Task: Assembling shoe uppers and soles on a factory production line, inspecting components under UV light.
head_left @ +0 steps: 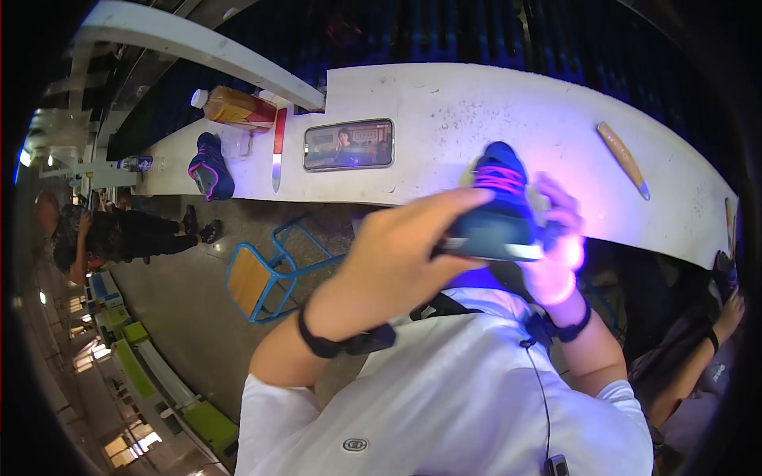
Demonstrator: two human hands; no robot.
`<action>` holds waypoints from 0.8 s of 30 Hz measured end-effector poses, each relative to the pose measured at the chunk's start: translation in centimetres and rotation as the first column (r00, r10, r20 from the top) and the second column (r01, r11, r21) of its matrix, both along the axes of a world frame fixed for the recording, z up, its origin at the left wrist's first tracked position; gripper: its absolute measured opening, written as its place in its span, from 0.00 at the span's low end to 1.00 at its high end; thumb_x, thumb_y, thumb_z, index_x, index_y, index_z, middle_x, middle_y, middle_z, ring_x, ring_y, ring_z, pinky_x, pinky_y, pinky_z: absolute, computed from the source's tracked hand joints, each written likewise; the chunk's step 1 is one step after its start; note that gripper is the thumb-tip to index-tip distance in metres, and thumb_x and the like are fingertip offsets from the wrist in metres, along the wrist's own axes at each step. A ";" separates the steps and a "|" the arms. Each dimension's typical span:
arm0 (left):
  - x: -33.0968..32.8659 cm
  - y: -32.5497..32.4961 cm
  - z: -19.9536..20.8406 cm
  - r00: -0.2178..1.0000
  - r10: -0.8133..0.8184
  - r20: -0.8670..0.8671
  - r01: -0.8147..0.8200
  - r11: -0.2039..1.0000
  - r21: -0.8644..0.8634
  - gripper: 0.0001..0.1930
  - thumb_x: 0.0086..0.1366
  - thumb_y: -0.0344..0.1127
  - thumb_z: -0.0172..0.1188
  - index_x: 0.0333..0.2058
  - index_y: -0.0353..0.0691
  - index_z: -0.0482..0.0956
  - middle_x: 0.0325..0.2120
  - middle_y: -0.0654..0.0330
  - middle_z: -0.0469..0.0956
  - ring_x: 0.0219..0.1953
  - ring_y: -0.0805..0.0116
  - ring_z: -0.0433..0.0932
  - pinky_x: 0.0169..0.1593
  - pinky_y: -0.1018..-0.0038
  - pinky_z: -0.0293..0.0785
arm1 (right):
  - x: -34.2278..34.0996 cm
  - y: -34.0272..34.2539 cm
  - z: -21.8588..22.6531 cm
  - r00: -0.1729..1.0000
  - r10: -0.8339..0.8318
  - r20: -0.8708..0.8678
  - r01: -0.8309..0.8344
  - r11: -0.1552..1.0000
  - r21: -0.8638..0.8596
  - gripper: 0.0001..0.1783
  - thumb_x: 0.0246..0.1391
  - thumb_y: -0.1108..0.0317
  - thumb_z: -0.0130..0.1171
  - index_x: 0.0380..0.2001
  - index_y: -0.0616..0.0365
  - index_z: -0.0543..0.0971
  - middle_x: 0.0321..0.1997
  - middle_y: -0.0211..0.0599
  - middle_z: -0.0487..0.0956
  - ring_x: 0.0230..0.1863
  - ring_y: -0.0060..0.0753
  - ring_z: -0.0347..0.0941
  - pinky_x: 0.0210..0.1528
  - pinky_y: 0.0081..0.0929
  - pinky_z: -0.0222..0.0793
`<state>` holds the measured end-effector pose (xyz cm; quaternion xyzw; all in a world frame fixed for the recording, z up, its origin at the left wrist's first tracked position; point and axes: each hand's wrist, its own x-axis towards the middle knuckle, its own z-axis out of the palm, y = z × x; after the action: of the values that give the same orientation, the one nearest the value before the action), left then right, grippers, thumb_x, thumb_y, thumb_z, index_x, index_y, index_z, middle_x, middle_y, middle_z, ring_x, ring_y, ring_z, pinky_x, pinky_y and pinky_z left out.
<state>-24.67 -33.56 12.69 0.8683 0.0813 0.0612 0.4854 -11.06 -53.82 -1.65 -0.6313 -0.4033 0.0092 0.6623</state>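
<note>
A dark sneaker (502,216) with pink laces is held over the near edge of the white table, its toe pointing away from me. My left hand (405,247) grips it from the left, fingers over its upper and thumb low by the sole. On the shoe's other side, my right hand (559,238) is closed against it with bent fingers, somewhat blurred and lit violet. The shoe's underside is hidden from me. Farther left, a similar dark shoe with pink trim (210,168) lies on the table.
On the white table (444,103) lie a phone (349,145), a red-handled blade (278,149), a bottle of amber liquid (236,109) and a wooden-handled tool (624,160). A blue-framed stool (255,284) stands at left. Another person's arm (690,365) is at right.
</note>
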 end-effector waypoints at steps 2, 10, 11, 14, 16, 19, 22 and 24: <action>1.5 -2.3 -0.9 0.975 -0.064 0.211 0.014 0.973 0.231 0.36 0.54 0.30 0.78 0.63 0.35 0.78 0.57 0.45 0.83 0.54 0.50 0.86 0.60 0.60 0.83 | 2.1 -1.5 5.4 0.995 0.062 0.078 -0.064 0.998 0.015 0.44 0.48 0.48 0.81 0.61 0.59 0.73 0.63 0.57 0.78 0.67 0.63 0.75 0.75 0.64 0.63; 1.2 -6.2 -11.6 0.916 0.031 0.401 -0.048 0.998 0.034 0.35 0.52 0.26 0.77 0.60 0.33 0.75 0.58 0.46 0.76 0.59 0.42 0.77 0.62 0.55 0.77 | 1.7 -3.1 9.1 0.981 0.176 0.083 -0.173 0.984 -0.037 0.44 0.42 0.46 0.83 0.55 0.64 0.78 0.52 0.56 0.85 0.58 0.60 0.83 0.70 0.63 0.69; 1.1 -6.2 -12.2 0.905 0.064 0.422 -0.059 0.998 -0.025 0.32 0.51 0.26 0.77 0.56 0.35 0.76 0.52 0.48 0.77 0.55 0.45 0.79 0.58 0.55 0.78 | 1.6 -2.9 9.3 0.981 0.179 0.081 -0.176 0.983 -0.044 0.44 0.42 0.46 0.83 0.55 0.64 0.78 0.52 0.56 0.85 0.58 0.60 0.83 0.70 0.63 0.69; 2.6 -7.8 -12.0 0.871 0.187 0.454 -0.118 0.977 -0.176 0.29 0.47 0.31 0.83 0.45 0.36 0.76 0.42 0.52 0.75 0.44 0.51 0.78 0.47 0.61 0.78 | 1.9 -2.5 9.8 0.981 0.185 0.064 -0.178 0.979 -0.101 0.43 0.41 0.47 0.83 0.54 0.64 0.79 0.51 0.55 0.86 0.58 0.60 0.83 0.70 0.63 0.69; 3.1 -8.2 -11.5 0.850 0.244 0.467 -0.117 0.952 -0.283 0.30 0.46 0.32 0.87 0.43 0.38 0.75 0.39 0.57 0.73 0.37 0.66 0.75 0.40 0.72 0.74 | 2.0 -2.5 9.9 0.981 0.184 0.066 -0.176 0.979 -0.104 0.42 0.41 0.47 0.83 0.54 0.64 0.79 0.51 0.55 0.86 0.58 0.60 0.83 0.70 0.63 0.69; 3.5 -9.3 -10.3 0.835 0.301 0.461 -0.125 0.919 -0.374 0.28 0.50 0.35 0.86 0.41 0.37 0.74 0.37 0.56 0.73 0.36 0.63 0.75 0.40 0.70 0.73 | 2.0 -2.7 10.2 0.979 0.181 0.093 -0.169 0.978 -0.121 0.42 0.41 0.49 0.84 0.53 0.65 0.79 0.51 0.57 0.86 0.57 0.61 0.83 0.69 0.63 0.70; 3.6 -9.2 -9.1 0.795 0.293 0.531 -0.130 0.938 -0.322 0.24 0.49 0.33 0.83 0.38 0.38 0.74 0.34 0.55 0.72 0.34 0.57 0.75 0.36 0.66 0.73 | 2.3 -2.7 10.6 0.980 0.193 0.046 -0.188 0.977 -0.100 0.39 0.40 0.56 0.85 0.53 0.66 0.79 0.52 0.59 0.86 0.57 0.62 0.83 0.68 0.61 0.72; 3.5 -9.5 -8.1 0.781 0.295 0.551 -0.174 0.949 -0.263 0.20 0.53 0.32 0.81 0.37 0.39 0.75 0.33 0.56 0.72 0.33 0.58 0.74 0.35 0.66 0.71 | 2.7 -2.4 10.7 0.968 0.245 0.049 -0.237 0.964 -0.123 0.39 0.44 0.54 0.83 0.54 0.66 0.78 0.53 0.60 0.85 0.58 0.63 0.82 0.69 0.63 0.69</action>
<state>-21.17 -43.05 4.62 0.7378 0.0422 0.3762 0.5588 -8.34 -56.21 9.07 -0.6148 -0.4970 0.0930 0.6053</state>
